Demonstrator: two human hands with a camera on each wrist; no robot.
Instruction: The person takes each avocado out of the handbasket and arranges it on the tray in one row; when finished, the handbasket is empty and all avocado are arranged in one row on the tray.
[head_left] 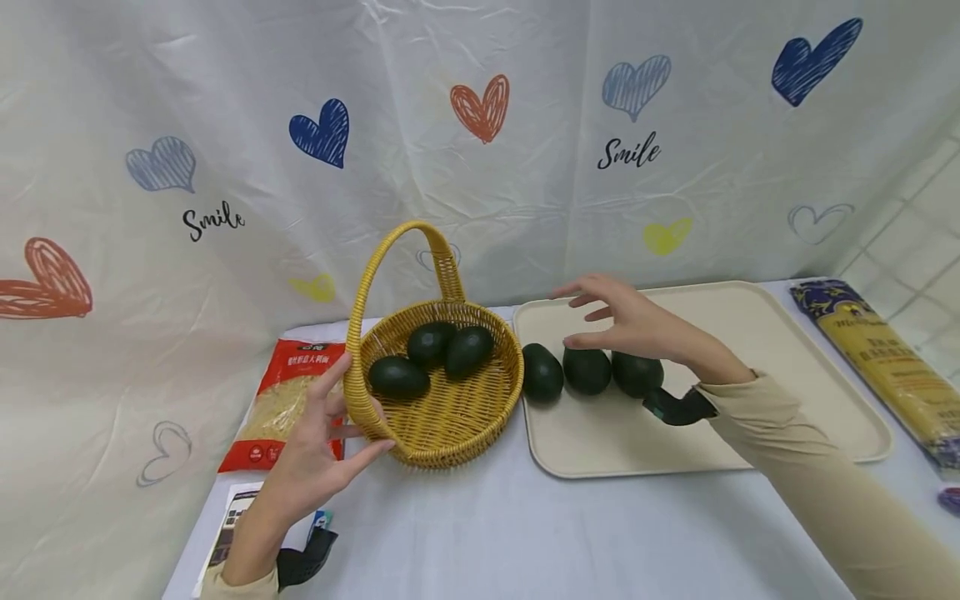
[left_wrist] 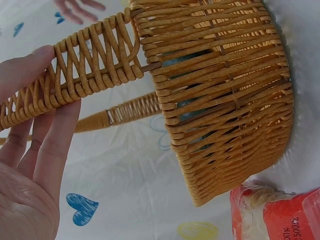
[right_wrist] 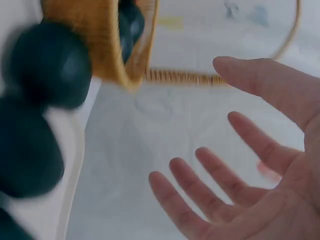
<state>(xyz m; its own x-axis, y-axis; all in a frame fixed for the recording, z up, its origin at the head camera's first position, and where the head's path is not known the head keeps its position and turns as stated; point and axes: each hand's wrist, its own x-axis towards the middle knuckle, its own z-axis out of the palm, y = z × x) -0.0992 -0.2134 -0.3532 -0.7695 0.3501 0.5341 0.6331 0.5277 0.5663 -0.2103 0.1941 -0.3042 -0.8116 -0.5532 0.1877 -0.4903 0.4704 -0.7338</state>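
My left hand (head_left: 303,458) grips the upright handle (left_wrist: 100,60) of a yellow wicker basket (head_left: 457,429), thumb on one side and fingers on the other. Inside the basket lie three dark green avocados (head_left: 399,378), grouped toward the back and left. Three more avocados (head_left: 588,372) sit in a row at the left end of a cream tray (head_left: 637,446). Above that row hovers my right hand (head_left: 626,321), its fingers spread and loosely bent with nothing in them. In the right wrist view, the avocados (right_wrist: 50,65) appear blurred, apart from the fingertips (right_wrist: 160,182).
A red pasta bag (head_left: 281,392) lies left of the basket, partly behind my left hand. Nearer me is a printed sheet (head_left: 225,533). Right of the tray lies a long yellow and purple pasta packet (head_left: 877,358). A white curtain with hearts (head_left: 525,200) hangs behind.
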